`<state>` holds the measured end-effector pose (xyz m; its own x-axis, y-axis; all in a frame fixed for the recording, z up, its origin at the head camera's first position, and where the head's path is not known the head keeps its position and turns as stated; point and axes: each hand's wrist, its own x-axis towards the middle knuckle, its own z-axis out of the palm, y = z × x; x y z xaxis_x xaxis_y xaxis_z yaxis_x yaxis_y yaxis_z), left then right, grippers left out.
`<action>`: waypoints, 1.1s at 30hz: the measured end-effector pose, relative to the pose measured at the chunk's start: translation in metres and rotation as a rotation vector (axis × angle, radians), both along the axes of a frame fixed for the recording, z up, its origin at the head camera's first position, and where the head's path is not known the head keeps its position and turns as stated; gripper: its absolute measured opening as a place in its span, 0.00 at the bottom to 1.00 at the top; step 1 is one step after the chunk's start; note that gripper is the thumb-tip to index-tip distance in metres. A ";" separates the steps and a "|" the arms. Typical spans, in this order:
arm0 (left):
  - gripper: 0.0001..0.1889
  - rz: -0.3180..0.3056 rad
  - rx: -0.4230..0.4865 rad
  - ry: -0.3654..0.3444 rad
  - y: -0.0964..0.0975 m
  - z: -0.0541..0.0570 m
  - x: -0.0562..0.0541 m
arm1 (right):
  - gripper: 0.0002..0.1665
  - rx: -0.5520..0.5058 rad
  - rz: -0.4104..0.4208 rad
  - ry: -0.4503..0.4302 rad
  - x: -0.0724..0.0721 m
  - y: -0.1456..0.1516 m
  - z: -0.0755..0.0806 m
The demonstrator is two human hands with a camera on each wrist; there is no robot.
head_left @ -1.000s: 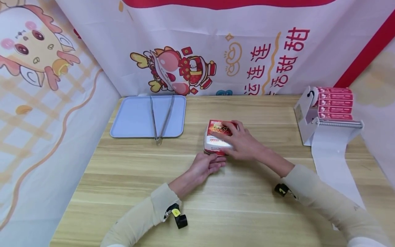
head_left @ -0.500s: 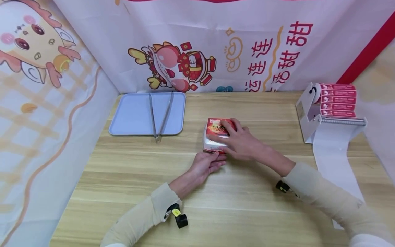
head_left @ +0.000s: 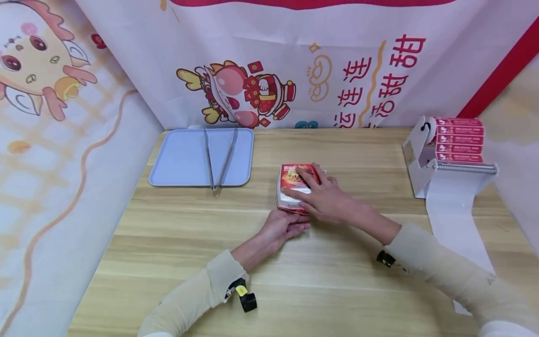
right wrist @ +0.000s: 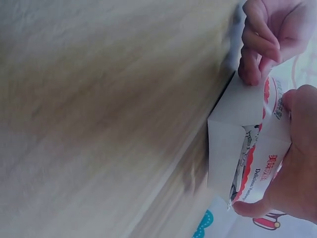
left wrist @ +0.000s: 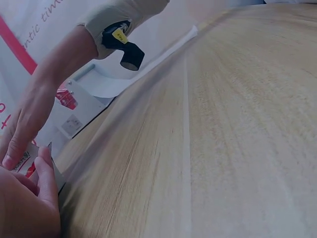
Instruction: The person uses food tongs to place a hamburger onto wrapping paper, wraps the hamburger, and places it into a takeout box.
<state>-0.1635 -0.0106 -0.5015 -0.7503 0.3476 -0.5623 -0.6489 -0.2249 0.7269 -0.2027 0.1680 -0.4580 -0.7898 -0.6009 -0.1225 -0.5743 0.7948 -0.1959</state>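
Note:
A burger box of red and white card, printed "Delicious" on one side, sits on the wooden table. Over its top the right hand spreads its fingers, gripping the lid by its sides, as the right wrist view shows with thumb and finger at opposite edges. The left hand is at the near side of the box, its fingers loosely bent and its fingertips touching the front. A narrow gap along the lid's side shows printed paper inside. The left thumb tip is partly hidden under the lid's edge.
A light blue tray stands at the back left, with metal tongs lying across it and over its front edge. At the right, a label dispenser holds red labels, and its white backing strip trails toward the right forearm.
The left thumb has slid in under the front edge of the lid, and the right hand's fingers have shifted slightly on top. The box stays in place; the view tilts a little.

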 end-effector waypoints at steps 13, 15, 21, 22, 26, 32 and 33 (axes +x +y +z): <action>0.17 0.032 -0.019 0.036 -0.001 -0.003 -0.001 | 0.32 0.026 0.009 0.135 -0.003 -0.003 0.005; 0.17 0.036 -0.014 0.037 0.000 -0.004 -0.001 | 0.32 0.029 0.041 0.155 -0.006 -0.003 0.005; 0.18 0.050 0.010 0.025 0.000 -0.006 -0.001 | 0.31 0.021 0.098 0.079 -0.011 -0.002 0.001; 0.18 0.052 0.011 0.029 0.000 -0.006 -0.001 | 0.31 0.023 0.095 0.073 -0.011 -0.002 0.001; 0.18 0.063 0.019 0.045 0.001 -0.005 -0.001 | 0.31 0.059 0.078 0.087 -0.011 -0.004 0.002; 0.17 0.063 0.018 0.071 0.001 -0.006 0.001 | 0.32 0.108 0.075 0.127 -0.008 -0.007 0.005; 0.17 0.060 0.013 0.076 0.001 -0.006 0.001 | 0.32 0.114 0.071 0.128 -0.007 -0.007 0.005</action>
